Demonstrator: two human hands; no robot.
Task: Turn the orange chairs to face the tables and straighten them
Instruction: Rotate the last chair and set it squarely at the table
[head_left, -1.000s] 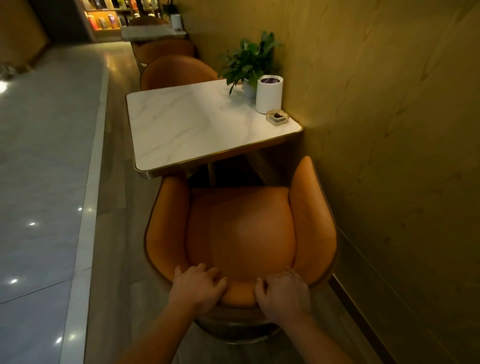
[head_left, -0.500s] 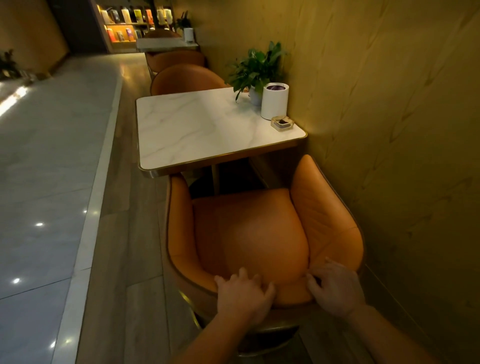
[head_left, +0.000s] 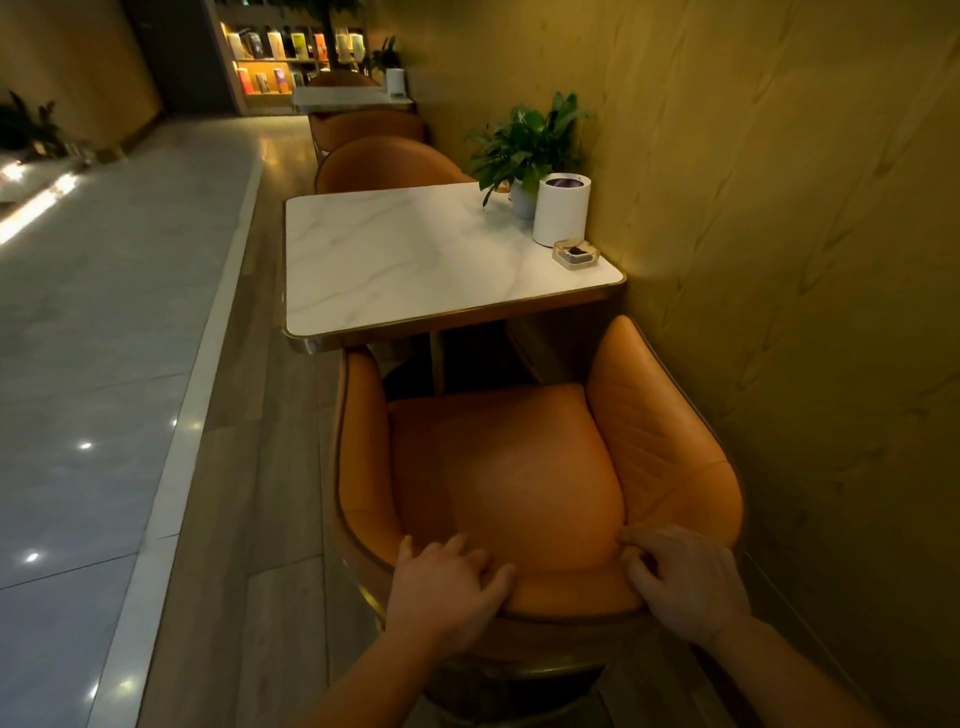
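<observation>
- Gripping the chair (head_left: 498, 467) by the top of its back, both hands clenched on it: left hand (head_left: 447, 587) with fingers hooked over the rim on the aisle side, right hand (head_left: 685, 582) with fingers curled into the padding on the wall (head_left: 779, 260) side.
- Straight ahead of the grip: seat, then open front, then table (head_left: 415, 260). Front tips of the chair's arms right at the table's near edge, the left tip tucked under it.
- Long axis, back to front, running away from the hands and nearly square to that edge; judged to be facing the table already, or very close.
- Set toward the wall rather than centred: right side just beside the wall, left side inside the table's aisle corner.
- Probably only a small correction left: a slight shift toward the aisle, pushed from the right hand, steadied by the left.
- Much the same reach from either hand; neither clearly nearer the table.
- Far chairs (head_left: 384, 166) beyond the table, too dim to judge for squareness.
</observation>
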